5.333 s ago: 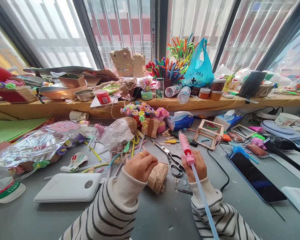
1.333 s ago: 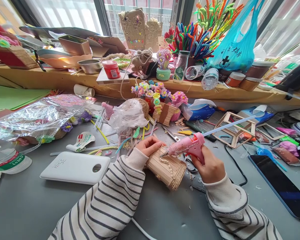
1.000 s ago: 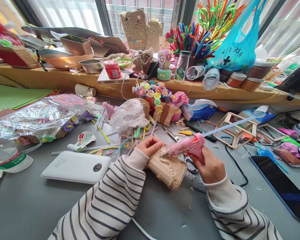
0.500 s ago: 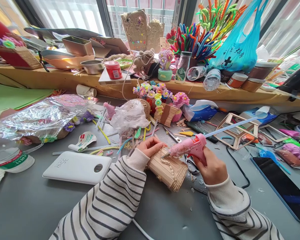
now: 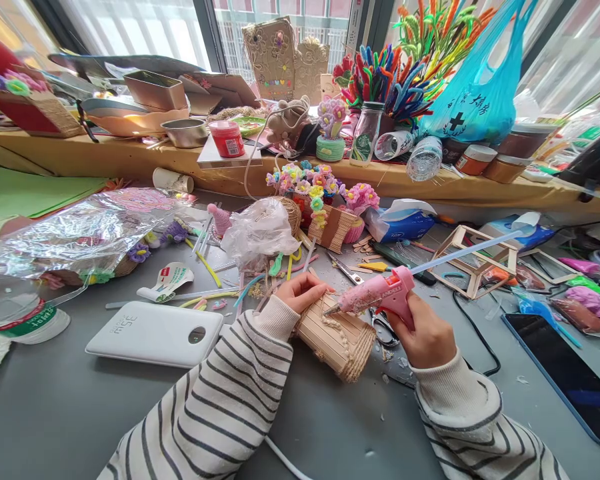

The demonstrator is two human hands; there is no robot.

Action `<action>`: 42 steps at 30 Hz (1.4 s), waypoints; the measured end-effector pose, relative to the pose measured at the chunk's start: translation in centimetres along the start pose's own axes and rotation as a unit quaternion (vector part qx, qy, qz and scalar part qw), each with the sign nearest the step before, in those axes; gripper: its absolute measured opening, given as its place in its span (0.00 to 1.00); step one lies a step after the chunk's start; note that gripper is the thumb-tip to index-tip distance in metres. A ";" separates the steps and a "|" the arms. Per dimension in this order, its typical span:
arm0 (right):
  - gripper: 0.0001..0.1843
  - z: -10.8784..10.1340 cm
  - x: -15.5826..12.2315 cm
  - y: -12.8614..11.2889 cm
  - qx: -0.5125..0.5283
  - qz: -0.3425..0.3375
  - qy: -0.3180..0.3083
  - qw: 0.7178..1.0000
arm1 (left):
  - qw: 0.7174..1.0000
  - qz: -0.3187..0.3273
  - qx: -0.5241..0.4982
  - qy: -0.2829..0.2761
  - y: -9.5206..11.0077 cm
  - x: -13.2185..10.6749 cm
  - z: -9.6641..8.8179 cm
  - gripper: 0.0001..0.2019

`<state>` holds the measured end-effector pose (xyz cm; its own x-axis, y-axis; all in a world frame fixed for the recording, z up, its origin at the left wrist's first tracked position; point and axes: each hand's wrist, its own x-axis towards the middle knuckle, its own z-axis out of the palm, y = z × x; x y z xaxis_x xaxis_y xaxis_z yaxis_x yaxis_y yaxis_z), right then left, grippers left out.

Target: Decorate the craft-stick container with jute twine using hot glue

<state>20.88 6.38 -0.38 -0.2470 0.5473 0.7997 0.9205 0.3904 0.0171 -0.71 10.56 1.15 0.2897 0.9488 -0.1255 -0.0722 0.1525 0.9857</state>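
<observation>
My right hand (image 5: 423, 330) is wrapped round the handle of a pink glue gun (image 5: 380, 293), with a long translucent glue stick (image 5: 473, 252) sticking out of its back. The gun's nozzle points left and meets, or nearly meets, a braided cord (image 5: 341, 331) laid over a small holder of wooden craft sticks (image 5: 323, 340). Rope coils round the holder's near right end; it lies tilted on its side. At its upper left, my left hand (image 5: 301, 292) grips the holder with bent fingers, some of them hidden. Scissors (image 5: 384, 328) lie partly behind the glue gun.
A white power bank (image 5: 155, 333) lies left of my sleeve, and a dark phone (image 5: 565, 373) at the right. Behind the holder are a crumpled plastic bag (image 5: 260, 233), pipe-cleaner flowers (image 5: 313, 180) and a wooden stick frame (image 5: 473, 263). A crowded ledge (image 5: 220, 175) runs along the window.
Almost nothing differs. Both hands, the glue gun and the holder stay in nearly the same place, with only a tiny shift of the view.
</observation>
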 end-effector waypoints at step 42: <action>0.16 -0.1 0.1 -0.1 0.003 0.027 -0.008 1.000 | 1.000 0.007 0.009 -0.003 -0.2 0.2 -0.1 0.14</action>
<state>20.78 6.36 -0.27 -0.2015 0.5789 0.7901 0.9307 0.3645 -0.0298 -0.74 10.77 0.94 0.2950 0.9491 -0.1108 -0.0600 0.1341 0.9891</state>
